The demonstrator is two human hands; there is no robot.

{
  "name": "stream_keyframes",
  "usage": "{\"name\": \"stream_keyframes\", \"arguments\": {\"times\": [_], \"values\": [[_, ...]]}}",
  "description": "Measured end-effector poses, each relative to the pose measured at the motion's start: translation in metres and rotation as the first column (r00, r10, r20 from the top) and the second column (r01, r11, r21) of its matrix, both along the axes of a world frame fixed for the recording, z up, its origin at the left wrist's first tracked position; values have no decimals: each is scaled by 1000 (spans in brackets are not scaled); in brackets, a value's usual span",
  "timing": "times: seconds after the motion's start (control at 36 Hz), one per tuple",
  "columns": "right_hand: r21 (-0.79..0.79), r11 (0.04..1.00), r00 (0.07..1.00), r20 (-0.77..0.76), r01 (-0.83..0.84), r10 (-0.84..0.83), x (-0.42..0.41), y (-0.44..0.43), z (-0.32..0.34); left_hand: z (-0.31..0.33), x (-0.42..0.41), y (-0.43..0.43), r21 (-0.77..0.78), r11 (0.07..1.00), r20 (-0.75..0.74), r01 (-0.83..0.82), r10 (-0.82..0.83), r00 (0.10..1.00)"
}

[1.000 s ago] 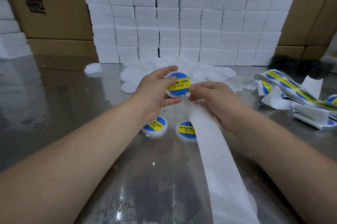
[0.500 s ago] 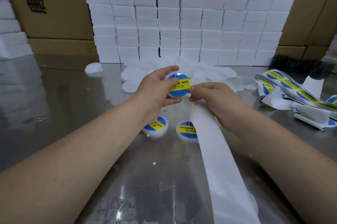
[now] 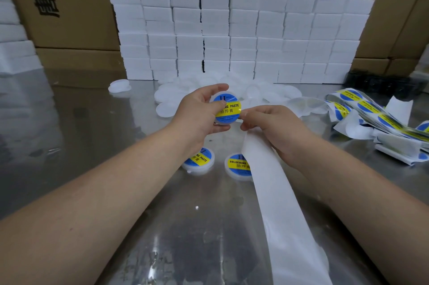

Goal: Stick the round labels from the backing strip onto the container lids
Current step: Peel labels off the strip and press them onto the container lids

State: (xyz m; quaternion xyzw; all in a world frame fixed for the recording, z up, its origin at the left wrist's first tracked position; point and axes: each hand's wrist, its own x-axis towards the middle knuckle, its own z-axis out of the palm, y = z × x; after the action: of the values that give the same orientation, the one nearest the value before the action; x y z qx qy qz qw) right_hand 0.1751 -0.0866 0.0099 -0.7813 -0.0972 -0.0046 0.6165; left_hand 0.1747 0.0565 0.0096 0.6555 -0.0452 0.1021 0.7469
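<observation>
My left hand (image 3: 197, 115) grips a round white lid (image 3: 226, 108) with a blue and yellow "soldering paste" label on it, thumb over the label's left edge. My right hand (image 3: 274, 129) holds the white backing strip (image 3: 278, 203), its fingertips touching the label's right edge. The bare strip runs from that hand down toward me. Two labelled lids (image 3: 199, 160) (image 3: 238, 165) lie on the steel table below my hands. A heap of unlabelled white lids (image 3: 167, 99) lies behind them. The strip's part with labels still on it (image 3: 369, 110) is bunched at the right.
A wall of stacked white boxes (image 3: 232, 29) stands behind the lids, with brown cartons (image 3: 65, 6) behind it. One lone white lid (image 3: 119, 85) lies at the left. A black tray (image 3: 383, 81) sits at the far right. The steel table (image 3: 92, 134) is shiny and reflective.
Little has moved: my left thumb has slid a bit onto the label, and my right fingertips stay at the label's right edge.
</observation>
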Motion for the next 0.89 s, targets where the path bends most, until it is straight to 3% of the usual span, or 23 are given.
{"name": "stream_keyframes", "arguments": {"times": [0.25,0.42,0.67,0.81,0.89], "values": [[-49,999,1000,24,-11,12,1,2,-2,-1,1,-2,43,996,55,-81,79,995],[-57,995,996,39,81,-79,3,-3,-3,3,2,2,-8,990,72,-144,144,987],[-62,996,995,89,56,-51,5,-2,-4,0,-2,-7,31,997,31,68,-69,997],[-170,980,981,180,106,-75,10,-2,-8,-1,-1,-7,125,988,57,87,-95,994],[-153,983,983,169,102,-76,11,-3,-9,-1,-1,-8,178,981,71,74,-88,994]]}}
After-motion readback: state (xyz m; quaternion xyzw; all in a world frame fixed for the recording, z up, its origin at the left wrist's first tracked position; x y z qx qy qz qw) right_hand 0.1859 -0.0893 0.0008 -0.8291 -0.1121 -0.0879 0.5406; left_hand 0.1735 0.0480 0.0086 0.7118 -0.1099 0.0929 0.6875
